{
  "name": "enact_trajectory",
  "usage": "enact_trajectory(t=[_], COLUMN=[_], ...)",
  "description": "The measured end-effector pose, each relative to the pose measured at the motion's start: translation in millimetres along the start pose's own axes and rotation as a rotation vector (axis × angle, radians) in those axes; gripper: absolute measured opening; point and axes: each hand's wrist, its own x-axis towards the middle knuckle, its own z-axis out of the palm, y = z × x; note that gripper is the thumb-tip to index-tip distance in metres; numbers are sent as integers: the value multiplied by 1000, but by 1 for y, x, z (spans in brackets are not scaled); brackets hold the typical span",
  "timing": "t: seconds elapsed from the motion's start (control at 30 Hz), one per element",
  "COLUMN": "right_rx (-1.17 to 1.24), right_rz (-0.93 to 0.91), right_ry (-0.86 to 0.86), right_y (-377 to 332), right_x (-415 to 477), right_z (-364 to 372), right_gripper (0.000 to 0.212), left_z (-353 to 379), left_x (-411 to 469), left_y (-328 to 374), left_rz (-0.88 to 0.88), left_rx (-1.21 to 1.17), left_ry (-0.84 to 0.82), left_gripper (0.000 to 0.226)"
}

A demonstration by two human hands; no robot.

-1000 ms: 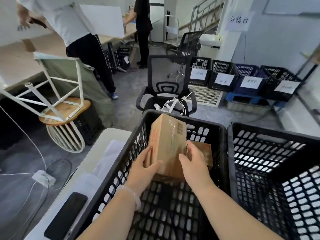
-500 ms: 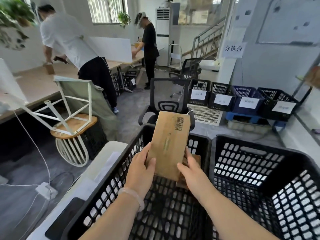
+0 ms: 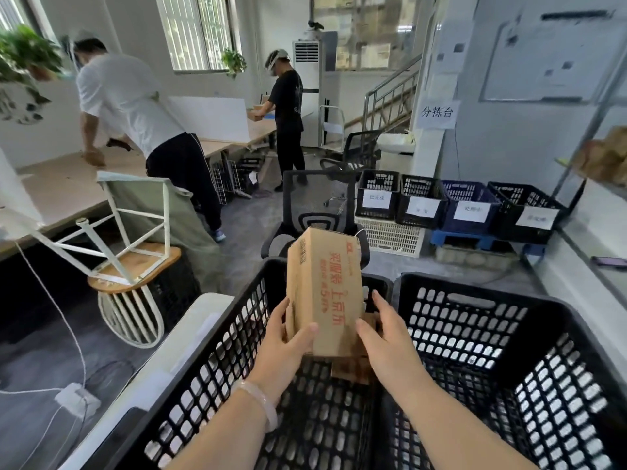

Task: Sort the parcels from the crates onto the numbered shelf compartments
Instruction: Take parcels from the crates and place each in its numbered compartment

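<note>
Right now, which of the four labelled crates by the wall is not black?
The third from the left, the blue crate; it stands between black ones, and the rest are black.

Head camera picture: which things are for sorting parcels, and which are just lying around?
For the job: parcel, left hand, right hand, black crate, second parcel inside, second crate.
Lying about: upturned stool, office chair, phone.
</note>
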Motion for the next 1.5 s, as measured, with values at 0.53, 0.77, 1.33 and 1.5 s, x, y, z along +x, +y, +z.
enact_trajectory(t=[0.53, 0.77, 1.33, 1.5], right_rx=[-555, -624, 275, 166], right_rz=[-347, -428, 176, 87], right_ry=[-35, -38, 39, 31], right_y=[0, 3, 20, 12], right_x=[-16, -15, 8, 16], right_z=[1, 1, 0, -11], right_gripper=[53, 55, 112, 89], left_z=[8, -1, 2, -15], left_x=[-4, 6, 4, 7], left_y=[0, -13, -13, 14], left_rz=[89, -7, -71, 122], left_rx=[189, 46, -108, 228], left_ry=[-39, -77, -110, 286], left_gripper=[104, 106, 111, 124])
